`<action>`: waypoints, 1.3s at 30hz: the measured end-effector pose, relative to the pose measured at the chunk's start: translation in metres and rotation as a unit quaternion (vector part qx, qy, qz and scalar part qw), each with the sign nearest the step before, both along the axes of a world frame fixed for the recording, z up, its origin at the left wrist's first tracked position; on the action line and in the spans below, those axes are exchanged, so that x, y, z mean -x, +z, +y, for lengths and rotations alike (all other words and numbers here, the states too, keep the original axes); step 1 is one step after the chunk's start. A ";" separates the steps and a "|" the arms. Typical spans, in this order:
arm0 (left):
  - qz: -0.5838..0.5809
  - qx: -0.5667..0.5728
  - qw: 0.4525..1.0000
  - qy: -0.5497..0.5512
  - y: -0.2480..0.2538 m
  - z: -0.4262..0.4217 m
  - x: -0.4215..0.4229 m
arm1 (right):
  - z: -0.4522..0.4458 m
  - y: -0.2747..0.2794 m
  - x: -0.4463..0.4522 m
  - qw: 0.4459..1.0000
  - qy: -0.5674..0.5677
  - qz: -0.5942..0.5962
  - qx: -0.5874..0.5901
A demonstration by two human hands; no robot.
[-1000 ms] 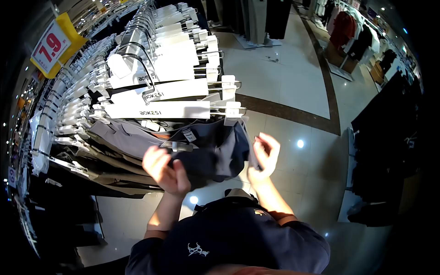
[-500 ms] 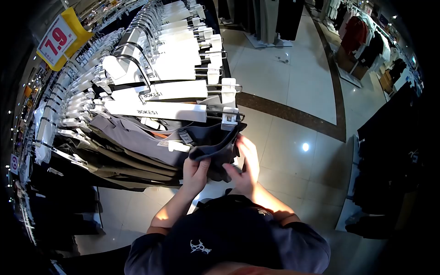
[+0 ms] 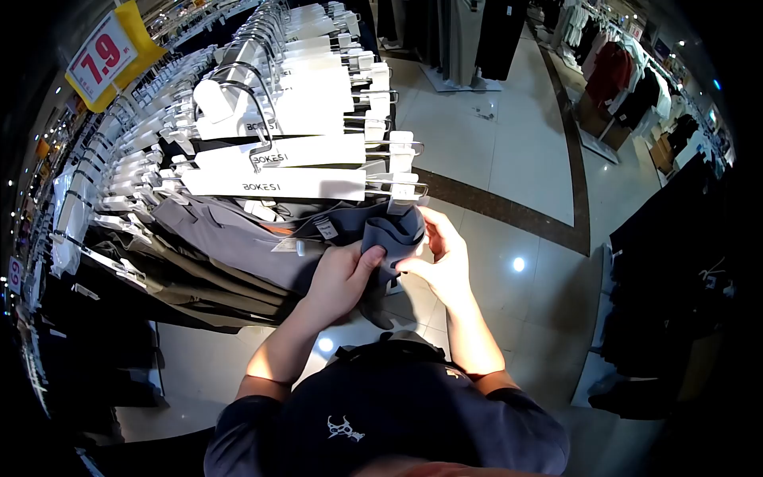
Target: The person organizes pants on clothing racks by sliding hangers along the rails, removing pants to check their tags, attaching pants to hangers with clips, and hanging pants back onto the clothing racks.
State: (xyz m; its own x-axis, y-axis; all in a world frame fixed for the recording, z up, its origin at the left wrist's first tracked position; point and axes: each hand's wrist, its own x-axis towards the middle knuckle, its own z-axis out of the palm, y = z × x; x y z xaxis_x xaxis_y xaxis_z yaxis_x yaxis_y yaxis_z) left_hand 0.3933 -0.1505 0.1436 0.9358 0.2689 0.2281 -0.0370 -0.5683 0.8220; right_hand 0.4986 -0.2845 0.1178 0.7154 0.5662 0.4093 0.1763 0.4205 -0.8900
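A dark blue-grey pair of trousers [image 3: 393, 230] hangs at the front end of the rack, its waistband folded over in a curl. My left hand [image 3: 342, 278] is closed on the near side of the fold, thumb on top. At the right edge of the same cloth, my right hand [image 3: 445, 258] has its thumb and fingers around it, with some fingertips hidden. Just above the curl is a white hanger clip [image 3: 405, 188], at the end of a hanger with a white BOKESI strip [image 3: 270, 184]. A label [image 3: 326, 229] shows inside the waistband.
Grey trousers [image 3: 214, 234] and olive trousers [image 3: 191, 286] hang close on my left. A yellow price sign [image 3: 103, 56] stands at the upper left. Dark clothes [image 3: 668, 286] hang at the right, beyond the tiled floor [image 3: 493, 294]. More garments [image 3: 620, 71] are farther off.
Both hands have shifted right, and the left has moved up along the waistband. The waistband, stretched out before, is now curled over between the hands.
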 end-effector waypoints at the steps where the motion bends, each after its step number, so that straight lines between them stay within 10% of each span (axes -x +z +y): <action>1: -0.004 -0.001 1.000 0.003 0.003 0.000 0.000 | 0.000 -0.001 -0.002 1.000 0.009 0.006 0.015; 7: 0.027 -0.102 0.993 0.049 0.013 -0.003 0.004 | 0.010 0.005 -0.012 0.934 -0.239 -0.264 0.032; 14: -0.009 -0.059 0.997 0.058 0.008 0.008 0.000 | 0.003 -0.012 -0.039 0.986 0.096 0.002 -0.136; 25: -0.147 -0.034 0.966 0.209 0.004 0.006 0.006 | 0.015 0.027 -0.020 0.994 0.074 -0.035 0.077; 31: -0.105 -0.260 0.938 0.203 0.050 0.002 0.029 | 0.022 0.023 -0.006 0.999 -0.032 -0.011 0.042; 39: -0.287 -0.372 0.876 -0.105 0.117 0.003 -0.025 | 0.022 0.001 -0.005 0.997 -0.066 -0.032 0.021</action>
